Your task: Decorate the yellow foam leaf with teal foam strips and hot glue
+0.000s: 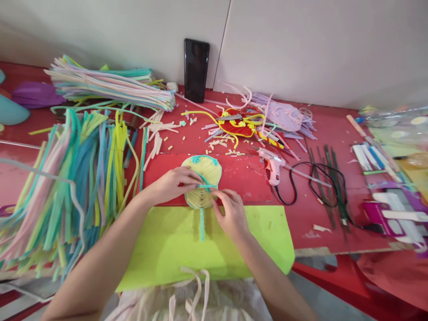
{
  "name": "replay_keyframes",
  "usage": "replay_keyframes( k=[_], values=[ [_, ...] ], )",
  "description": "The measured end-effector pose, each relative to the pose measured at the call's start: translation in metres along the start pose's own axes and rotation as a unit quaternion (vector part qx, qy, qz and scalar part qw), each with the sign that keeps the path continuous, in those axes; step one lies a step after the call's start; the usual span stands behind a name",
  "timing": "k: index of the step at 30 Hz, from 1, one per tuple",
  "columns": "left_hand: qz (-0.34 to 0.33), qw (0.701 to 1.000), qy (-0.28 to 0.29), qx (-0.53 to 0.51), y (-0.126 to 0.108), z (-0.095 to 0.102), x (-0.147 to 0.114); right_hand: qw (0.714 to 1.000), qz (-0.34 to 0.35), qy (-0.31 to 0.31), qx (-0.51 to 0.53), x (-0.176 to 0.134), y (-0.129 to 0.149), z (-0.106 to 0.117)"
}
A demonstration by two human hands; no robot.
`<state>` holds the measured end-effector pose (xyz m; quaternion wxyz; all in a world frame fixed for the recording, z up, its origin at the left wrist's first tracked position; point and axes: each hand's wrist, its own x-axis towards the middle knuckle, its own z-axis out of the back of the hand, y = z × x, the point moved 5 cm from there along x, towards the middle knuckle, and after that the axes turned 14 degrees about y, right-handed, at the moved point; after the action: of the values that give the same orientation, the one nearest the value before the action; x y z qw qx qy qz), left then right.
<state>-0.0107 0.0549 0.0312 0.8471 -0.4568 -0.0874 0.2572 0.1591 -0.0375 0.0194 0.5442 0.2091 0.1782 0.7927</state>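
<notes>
A small pale-yellow fan (194, 197) made of pipe cleaners lies before me, with a teal rim, teal flower shapes near its top and a teal handle (202, 225) pointing toward me. Across its face, a bent teal pipe cleaner (207, 186) is pinched between my two hands. My left hand (179, 183) grips it from the left, fingertips over the fan's middle. On the other side, my right hand (231, 208) pinches near its right end with thumb and index finger, by the fan's right edge.
A lime-green sheet (261, 232) covers the near table edge. Pipe-cleaner bundles (76, 160) fill the left side. A pink glue gun (272, 167) with a black cord rests at right. A phone (196, 70) leans on the wall; scissors (230, 117) lie among pipe-cleaner scraps.
</notes>
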Motion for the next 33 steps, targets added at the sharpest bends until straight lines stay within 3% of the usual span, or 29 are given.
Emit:
replay_keyframes(
  k=[7, 12, 16, 21, 33],
  values=[
    [0.085, 0.983, -0.159, 0.037, -0.006, -0.002, 0.0, 1.0, -0.005, 0.007, 0.01, -0.001, 0.001, -0.002],
    [0.146, 0.95, -0.236, 0.143, -0.016, -0.007, -0.004, 1.0, -0.012, 0.006, 0.026, -0.002, -0.001, -0.003],
    [0.183, 0.933, -0.245, 0.189, -0.02, -0.018, -0.004, 0.999, -0.013, 0.014, 0.027, -0.002, -0.002, -0.003],
    [0.207, 0.937, -0.254, 0.124, -0.016, -0.025, 0.001, 0.999, -0.013, 0.019, 0.028, -0.002, -0.002, -0.003],
    [0.239, 0.939, -0.216, 0.12, -0.016, -0.017, 0.015, 0.999, -0.012, 0.021, 0.034, -0.003, -0.003, -0.003]
  ],
)
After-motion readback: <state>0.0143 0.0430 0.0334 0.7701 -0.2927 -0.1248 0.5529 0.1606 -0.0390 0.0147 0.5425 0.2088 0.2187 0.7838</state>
